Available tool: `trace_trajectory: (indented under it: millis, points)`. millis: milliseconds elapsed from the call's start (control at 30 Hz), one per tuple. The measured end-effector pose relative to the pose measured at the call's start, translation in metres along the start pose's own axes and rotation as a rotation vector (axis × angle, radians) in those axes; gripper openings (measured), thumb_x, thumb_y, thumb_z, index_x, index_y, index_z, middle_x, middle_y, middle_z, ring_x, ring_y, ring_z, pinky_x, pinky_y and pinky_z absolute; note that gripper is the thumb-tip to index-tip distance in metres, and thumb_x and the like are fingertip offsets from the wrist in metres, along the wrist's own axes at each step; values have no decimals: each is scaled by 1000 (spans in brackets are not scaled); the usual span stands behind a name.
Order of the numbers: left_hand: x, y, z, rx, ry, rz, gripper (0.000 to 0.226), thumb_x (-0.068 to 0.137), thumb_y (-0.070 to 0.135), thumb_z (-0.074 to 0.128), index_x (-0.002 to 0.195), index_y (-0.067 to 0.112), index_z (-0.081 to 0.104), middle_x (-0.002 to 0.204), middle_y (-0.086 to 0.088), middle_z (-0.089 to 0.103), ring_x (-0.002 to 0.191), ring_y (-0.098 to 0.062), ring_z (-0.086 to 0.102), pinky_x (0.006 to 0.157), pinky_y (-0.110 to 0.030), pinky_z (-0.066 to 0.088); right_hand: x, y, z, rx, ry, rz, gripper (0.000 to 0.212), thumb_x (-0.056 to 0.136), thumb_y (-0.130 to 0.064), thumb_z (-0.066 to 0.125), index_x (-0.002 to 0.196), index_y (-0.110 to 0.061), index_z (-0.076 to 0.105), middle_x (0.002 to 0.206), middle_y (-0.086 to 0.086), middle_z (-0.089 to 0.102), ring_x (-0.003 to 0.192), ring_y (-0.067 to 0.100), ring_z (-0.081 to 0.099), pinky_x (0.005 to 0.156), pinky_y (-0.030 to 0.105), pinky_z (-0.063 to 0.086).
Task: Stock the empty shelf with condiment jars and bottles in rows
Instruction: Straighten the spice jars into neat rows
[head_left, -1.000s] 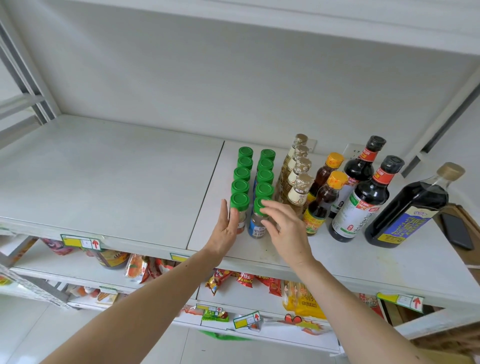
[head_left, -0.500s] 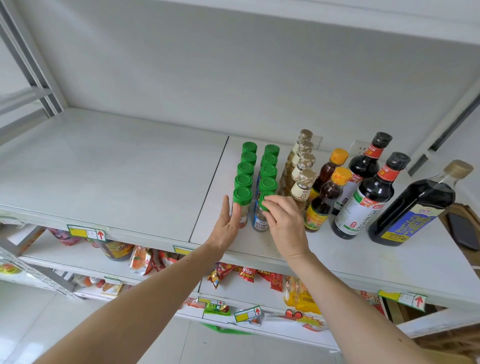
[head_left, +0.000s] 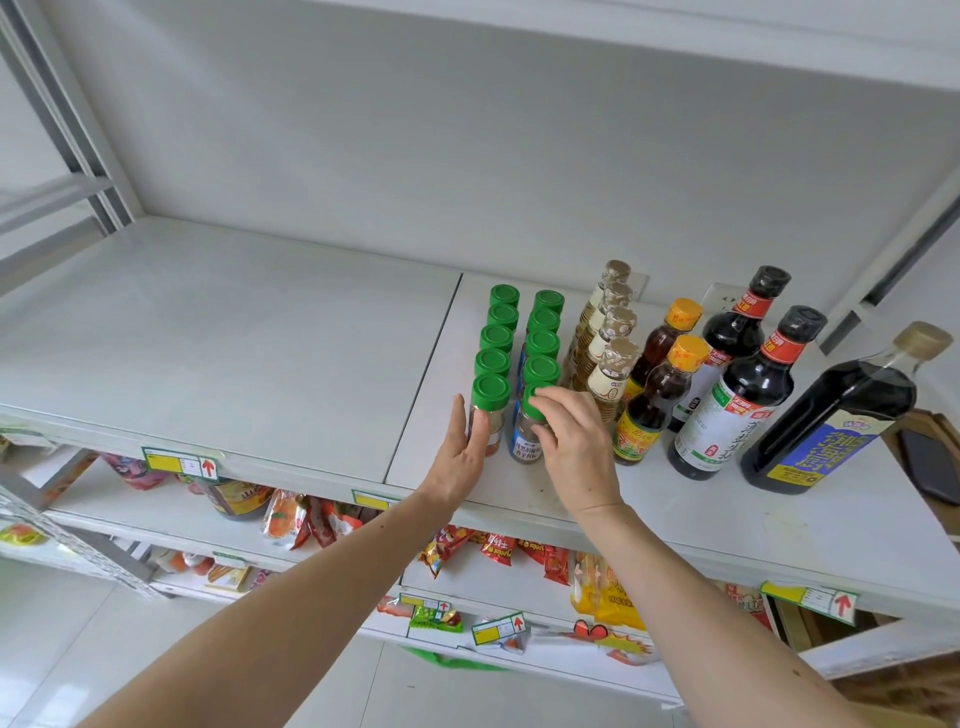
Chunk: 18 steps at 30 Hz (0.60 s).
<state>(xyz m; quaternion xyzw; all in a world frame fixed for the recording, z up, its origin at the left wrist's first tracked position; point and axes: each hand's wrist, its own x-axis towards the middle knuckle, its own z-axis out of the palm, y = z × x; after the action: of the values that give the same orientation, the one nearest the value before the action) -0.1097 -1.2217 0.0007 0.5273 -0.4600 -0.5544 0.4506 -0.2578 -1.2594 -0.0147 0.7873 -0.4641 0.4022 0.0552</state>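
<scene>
Two rows of green-capped spice jars (head_left: 542, 343) run front to back on the white shelf (head_left: 234, 343). My left hand (head_left: 462, 457) lies flat with straight fingers against the left side of the front left jar (head_left: 489, 410). My right hand (head_left: 574, 447) pinches the cap of the front right jar (head_left: 527, 441) with curled fingers. To the right stand a row of pale-capped bottles (head_left: 610, 364), two orange-capped bottles (head_left: 657, 395) and two dark soy sauce bottles (head_left: 737, 405).
A large dark bottle with a blue label (head_left: 831, 415) leans at the far right, beside a black phone (head_left: 930, 467). The left shelf panel is bare. Snack packets (head_left: 498, 551) fill the lower shelf, with price tags (head_left: 179, 462) on the shelf edges.
My right hand has slid up from the jar's side onto its cap. My left hand stays flat against the front left jar. The camera has drifted slightly.
</scene>
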Motion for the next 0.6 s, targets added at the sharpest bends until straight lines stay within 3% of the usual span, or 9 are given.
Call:
trace_trajectory:
  millis: [200, 433, 500, 600]
  points:
    - [0, -8, 2, 3, 1, 9, 60, 104, 32, 27, 154, 14, -3, 158, 1, 17, 124, 3, 23, 66, 13, 29, 0, 0, 1, -7, -2, -10, 36, 72, 8, 76, 107, 0, 70, 110, 9, 65, 101, 19, 55, 95, 25, 48]
    - [-5, -16, 8, 29, 48, 9, 62, 104, 34, 28, 154, 15, -3, 159, 2, 16, 122, 4, 26, 76, 11, 24, -14, 4, -12, 7, 5, -3, 37, 75, 4, 77, 111, -2, 70, 117, 7, 64, 108, 18, 56, 102, 21, 42]
    - [-8, -21, 9, 24, 72, 12, 65, 102, 40, 30, 154, 20, -4, 159, 4, 15, 125, 4, 26, 94, -1, 23, -26, 8, -18, 10, 59, 49, 32, 75, 0, 78, 107, -3, 71, 115, 6, 65, 106, 20, 57, 101, 19, 41]
    - [-11, -38, 15, 67, 192, 18, 77, 94, 63, 34, 154, 27, 4, 160, 7, 10, 144, -7, 17, 119, -35, 17, -49, 16, -29, 56, 130, 199, 29, 71, -2, 82, 97, -5, 70, 109, 6, 64, 103, 22, 58, 97, 10, 36]
